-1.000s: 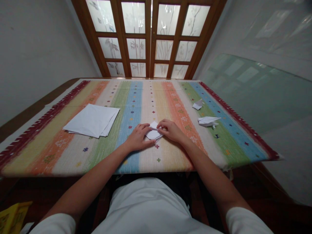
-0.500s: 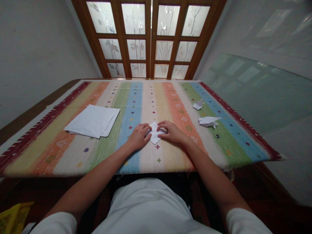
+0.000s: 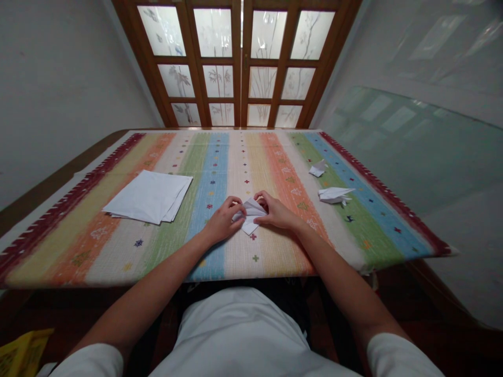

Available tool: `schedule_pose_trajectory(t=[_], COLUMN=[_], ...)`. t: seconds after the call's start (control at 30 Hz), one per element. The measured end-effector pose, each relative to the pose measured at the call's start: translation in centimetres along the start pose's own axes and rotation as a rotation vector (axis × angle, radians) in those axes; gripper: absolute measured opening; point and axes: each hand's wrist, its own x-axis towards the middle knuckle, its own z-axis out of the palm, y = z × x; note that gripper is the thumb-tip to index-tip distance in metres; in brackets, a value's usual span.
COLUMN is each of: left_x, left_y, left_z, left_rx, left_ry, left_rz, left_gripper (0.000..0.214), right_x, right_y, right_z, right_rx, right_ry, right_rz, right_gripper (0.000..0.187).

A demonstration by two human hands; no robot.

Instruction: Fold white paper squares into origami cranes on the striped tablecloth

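Note:
A folded white paper (image 3: 250,226) lies on the striped cloth between my hands, its lower point showing and its upper layers creased into a raised flap. My left hand (image 3: 223,220) grips its left side, with the fingers curled over the edge. My right hand (image 3: 277,212) presses on its right side, fingertips on the upper layers. Part of the paper is hidden under my fingers. Farther right lie a larger folded paper figure (image 3: 334,195) and a smaller folded paper piece (image 3: 318,168). A stack of white paper squares (image 3: 149,196) lies to the left.
The table is covered by a multicoloured striped cloth (image 3: 118,251) with a dark red border. A wooden table edge (image 3: 51,196) runs along the left. A glass pane (image 3: 412,146) stands at right, a wood-framed frosted glass door (image 3: 236,63) ahead, and a yellow item (image 3: 23,356) lies low at left.
The paper's upper layers have risen into a flap. My fingers have curled in over it, and my hands have drawn closer together. The view has tilted slightly.

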Motion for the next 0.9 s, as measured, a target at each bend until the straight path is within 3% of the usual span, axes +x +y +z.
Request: schedule_pose_trajectory(t=[0.1,0.2,0.33,0.47,0.6,0.73,0.9], left_x=[-0.1,-0.1,-0.1,0.1,-0.1,-0.4,-0.5], left_y=[0.3,0.4,0.7,0.9,0.8,1.0,1.3], left_z=[0.0,-0.2,-0.7,-0.9,-0.6,-0.6,-1.0], left_rx=[-0.024,-0.022,0.054,0.091,0.094,0.104,0.113], left_ry=[0.059,0.160,0.222,0.054,-0.122,-0.145,-0.157], left_rz=[0.066,0.112,0.127,0.127,0.108,0.111,0.154], left_gripper=[0.017,0.027,0.034,0.027,0.015,0.029,0.033], right_x=[0.1,0.3,0.3,0.2,0.2,0.0,-0.6], right_y=[-0.3,-0.5,-0.7,-0.6,-0.1,0.1,-0.3], right_z=[0.1,0.2,0.3,0.3,0.1,-0.5,-1.0], right_rx=[-0.019,-0.119,-0.262,-0.386,-0.349,-0.254,-0.222], right_ry=[-0.023,0.044,0.175,0.131,-0.055,-0.166,-0.162], right_rz=[-0.023,-0.141,-0.293,-0.306,-0.294,-0.281,-0.255], right_gripper=[0.038,0.011,0.019,0.022,0.015,0.025,0.014])
